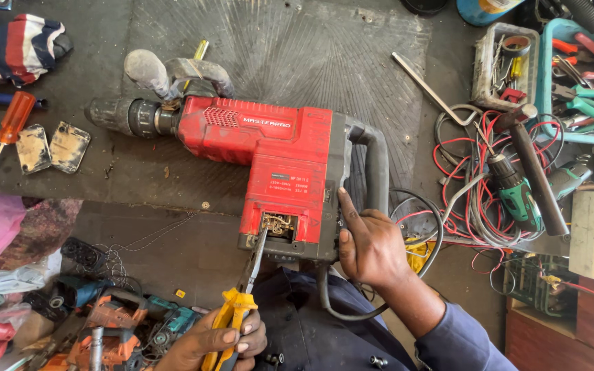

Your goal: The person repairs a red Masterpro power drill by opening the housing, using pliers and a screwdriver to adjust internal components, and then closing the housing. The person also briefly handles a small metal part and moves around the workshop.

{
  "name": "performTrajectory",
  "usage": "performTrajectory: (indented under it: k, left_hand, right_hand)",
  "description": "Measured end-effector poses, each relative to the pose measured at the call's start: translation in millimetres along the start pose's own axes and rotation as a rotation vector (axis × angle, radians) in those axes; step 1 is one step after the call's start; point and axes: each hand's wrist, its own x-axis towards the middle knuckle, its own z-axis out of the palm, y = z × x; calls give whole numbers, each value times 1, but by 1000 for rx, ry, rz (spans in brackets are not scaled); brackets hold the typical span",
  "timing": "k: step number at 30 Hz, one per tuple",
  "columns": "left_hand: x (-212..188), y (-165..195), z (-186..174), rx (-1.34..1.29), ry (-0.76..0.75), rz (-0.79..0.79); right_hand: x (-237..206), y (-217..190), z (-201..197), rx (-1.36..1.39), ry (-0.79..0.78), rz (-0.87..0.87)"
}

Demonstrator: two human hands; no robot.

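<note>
Left hand (223, 338) w/ pliers (242, 302), right hand (369, 244) steadying demolition hammer (269, 161)

a repair workshop: an opened red demolition hammer (269, 158) on a rubber mat (290, 48), tangled wires (469, 185), a tray of pliers (579, 82).

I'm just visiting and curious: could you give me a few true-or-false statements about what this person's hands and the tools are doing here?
1. The left hand holds yellow-handled pliers. True.
2. The pliers' tips point into an opening in the red demolition hammer. True.
3. The right hand holds the orange screwdriver. False: it rests on the hammer by the rear handle; the screwdriver lies untouched at far left.
4. The green drill is held. False: it lies among wires at right.
</note>
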Motion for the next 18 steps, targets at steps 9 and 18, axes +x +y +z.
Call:
performTrajectory:
  k: [9,18]
  left_hand:
    - [-5,3,1,33,52,-28]
    - [-6,7,-1,106,124,-36]
  right_hand:
    - [-3,-4,5,-9,5,-2]
    - [-5,-3,11,-15,60,-32]
